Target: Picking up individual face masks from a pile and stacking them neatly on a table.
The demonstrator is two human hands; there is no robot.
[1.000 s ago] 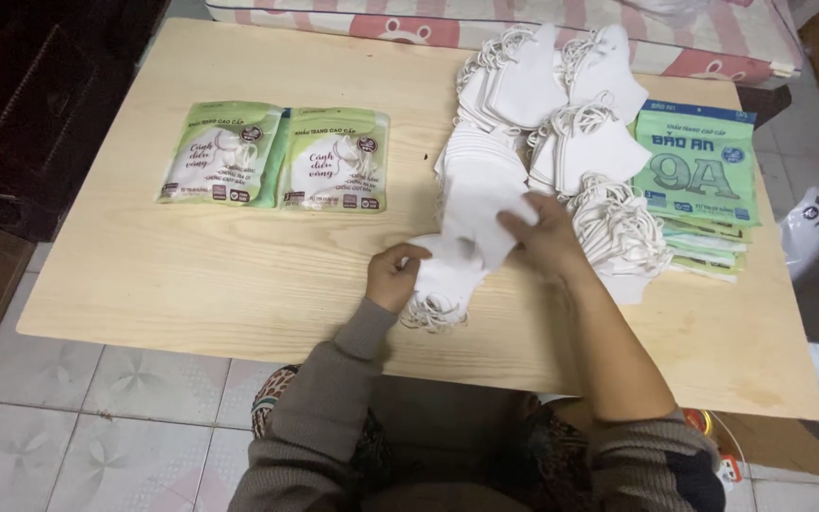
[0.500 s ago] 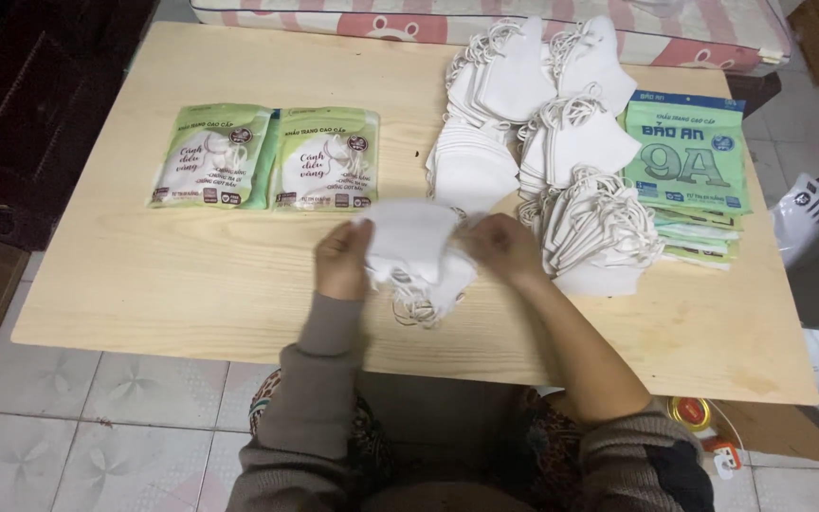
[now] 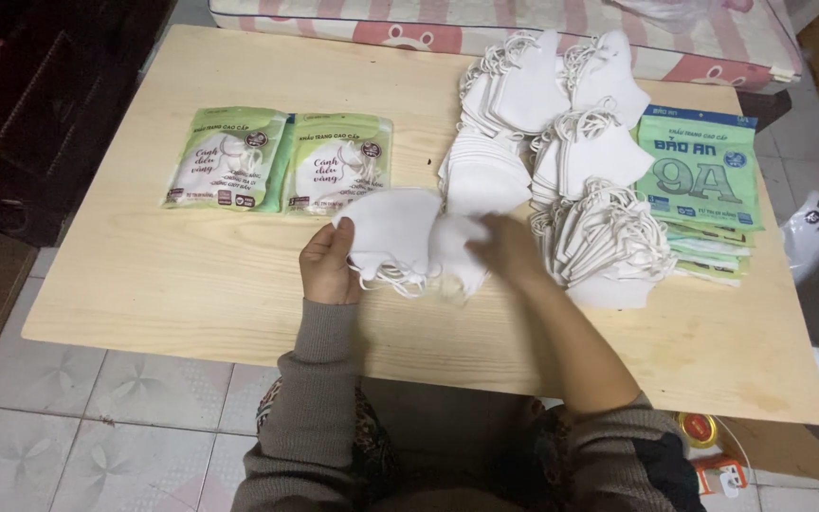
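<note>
My left hand point(image 3: 327, 265) grips a small bundle of white face masks point(image 3: 395, 230) by its left edge, just above the wooden table point(image 3: 172, 284). My right hand point(image 3: 507, 250), blurred, touches the right side of the same bundle, where a second white mask point(image 3: 454, 251) fans out; I cannot tell whether it grips. Loose ear loops hang under the bundle. Several piles of white masks point(image 3: 561, 142) lie to the right of my hands, the nearest one point(image 3: 609, 242) right beside my right hand.
Two filled green mask pouches point(image 3: 282, 161) lie side by side at the table's left centre. A stack of flat green pouches point(image 3: 703, 185) sits at the right edge. A pink striped mattress point(image 3: 485, 19) borders the far side; tiled floor lies below.
Both hands have drawn the mask bundle left, away from the piles, toward the green pouches. The left hand slid to the bundle's left edge and the masks spread wider.
</note>
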